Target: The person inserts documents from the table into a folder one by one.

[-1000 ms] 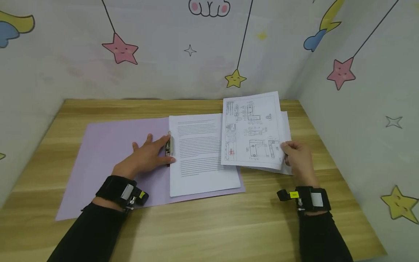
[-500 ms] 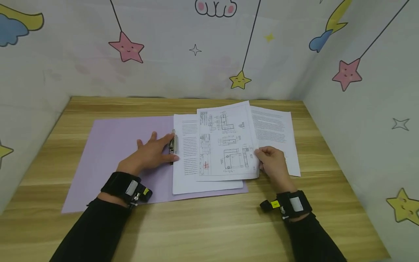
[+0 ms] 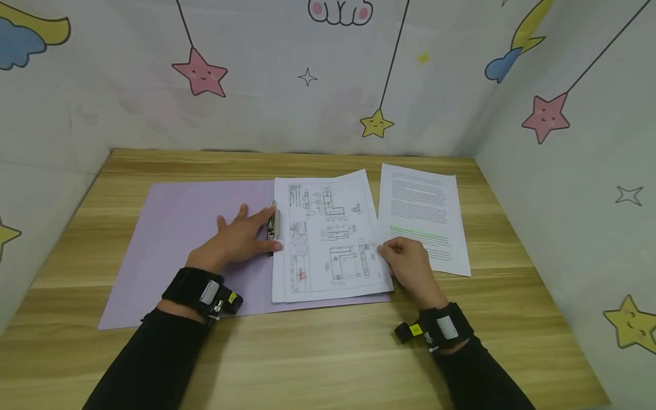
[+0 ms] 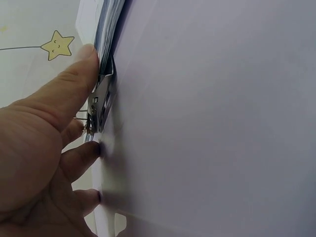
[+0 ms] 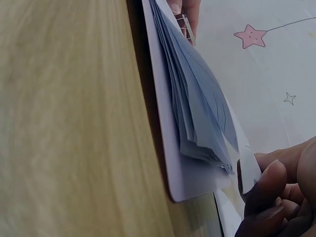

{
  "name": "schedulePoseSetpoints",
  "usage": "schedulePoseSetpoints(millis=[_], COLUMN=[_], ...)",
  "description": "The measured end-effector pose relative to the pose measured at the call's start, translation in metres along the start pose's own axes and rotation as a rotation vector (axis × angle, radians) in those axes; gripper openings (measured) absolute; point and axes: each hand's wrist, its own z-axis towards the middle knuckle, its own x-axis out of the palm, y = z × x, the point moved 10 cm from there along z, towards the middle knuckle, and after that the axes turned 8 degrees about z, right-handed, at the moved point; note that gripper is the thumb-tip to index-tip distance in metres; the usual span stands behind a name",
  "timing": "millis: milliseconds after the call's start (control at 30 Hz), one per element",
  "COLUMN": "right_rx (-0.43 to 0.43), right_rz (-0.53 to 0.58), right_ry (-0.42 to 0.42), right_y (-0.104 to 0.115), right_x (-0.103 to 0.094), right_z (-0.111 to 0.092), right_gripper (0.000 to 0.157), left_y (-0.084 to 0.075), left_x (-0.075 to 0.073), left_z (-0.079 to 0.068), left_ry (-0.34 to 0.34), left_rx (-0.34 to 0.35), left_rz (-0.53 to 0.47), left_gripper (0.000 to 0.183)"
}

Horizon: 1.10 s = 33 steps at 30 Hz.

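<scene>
A lilac folder point(image 3: 169, 245) lies spread on the table, a thick stack of paper point(image 5: 185, 113) on its right half. On top is a sheet with technical drawings point(image 3: 318, 239); my right hand point(image 3: 407, 265) pinches its right edge between thumb and fingers. In the right wrist view that edge bends up above the stack. My left hand point(image 3: 233, 242) lies on the folder with fingers spread, its index finger and thumb pressing at the stack's left edge by the metal clip point(image 4: 98, 103). Part of the clip is hidden under the hand.
To the right of the folder lies a printed page point(image 3: 420, 216) with a green highlighted band, partly behind my right hand. The wooden table point(image 3: 318, 359) meets a patterned wall point(image 3: 256, 119) at the back and walls at both sides.
My right hand has brought the drawing sheet leftward and down, from beyond the stack's right side to lie over it. The printed page on the right is now uncovered. My left hand stays at the clip.
</scene>
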Motion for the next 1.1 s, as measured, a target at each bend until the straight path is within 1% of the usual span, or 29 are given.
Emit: schedulePoseSetpoints(millis=[100,300,467,600,733,833,1000,1100], right_rx=[0.005,-0.013,0.011,0.028,0.027,0.003,-0.063,-0.073], right_rz=[-0.005,-0.01,-0.007,-0.013,-0.021,-0.069,-0.177,-0.21], right_ry=[0.001,-0.015,-0.01,0.0,0.005,-0.009,-0.064,-0.064], right_y=[0.003,0.008,0.01,0.008,0.008,0.011,0.017,0.019], right_x=[0.002,0.008,0.014,0.017,0.016,0.013,0.007,0.008], right_z=[-0.001,-0.003,-0.003,-0.004,-0.003,-0.002,0.0,0.001], right_gripper=[0.024,0.021,0.02,0.02,0.02,0.021,0.02,0.021], left_y=[-0.001,-0.002,-0.001,-0.002,-0.002,-0.002,-0.003,-0.004], left_x=[-0.001,0.0,0.001,0.002,0.002,0.002,0.003,0.002], left_z=[-0.002,-0.003,-0.003,-0.002,0.0,0.0,0.0,-0.001], left_ry=[0.011,0.019,0.027,0.03,0.031,0.029,0.027,0.026], left_rx=[0.0,-0.012,-0.021,-0.015,-0.009,-0.005,-0.002,-0.002], left_rz=[0.002,-0.004,-0.008,-0.01,-0.006,-0.004,0.002,0.004], left_gripper=[0.096,0.096,0.097,0.097,0.097,0.097,0.097,0.097])
